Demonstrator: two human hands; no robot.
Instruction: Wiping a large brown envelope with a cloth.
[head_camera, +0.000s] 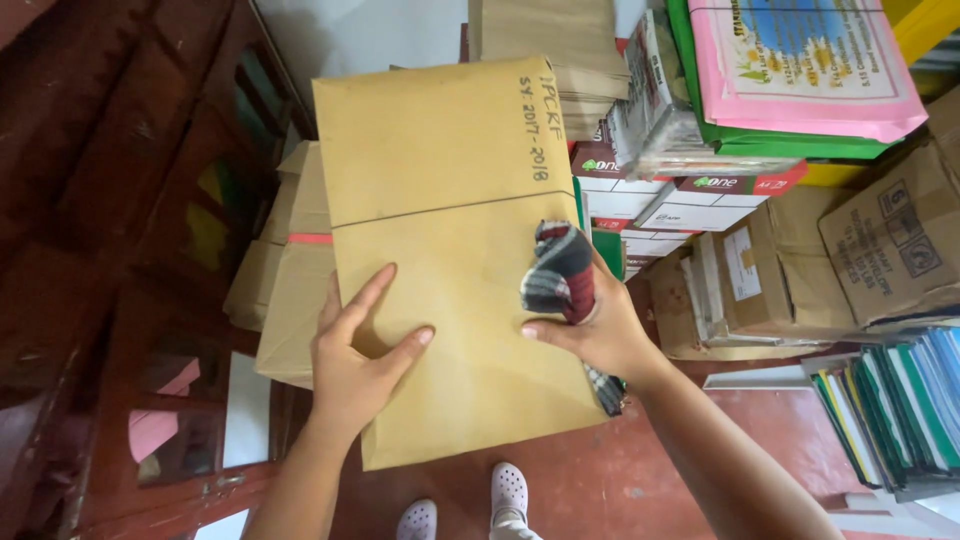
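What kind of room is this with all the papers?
Probably an office or school storeroom. Cardboard boxes stand stacked, folders lean in a row, and piles of brown envelopes fill the shelf. The left hand steadies a big brown envelope; the right hand holds a striped cloth.

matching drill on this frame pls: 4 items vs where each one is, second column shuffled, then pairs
Items:
1. left hand
2. striped cloth
3. pink poster sheets
4. cardboard box

Places:
A. top right, on top of the green stack
B. flat on the lower left of the brown envelope
C. bunched in the right hand, against the envelope's right side
D. right edge, above the row of folders

Pairs: 1-B, 2-C, 3-A, 4-D
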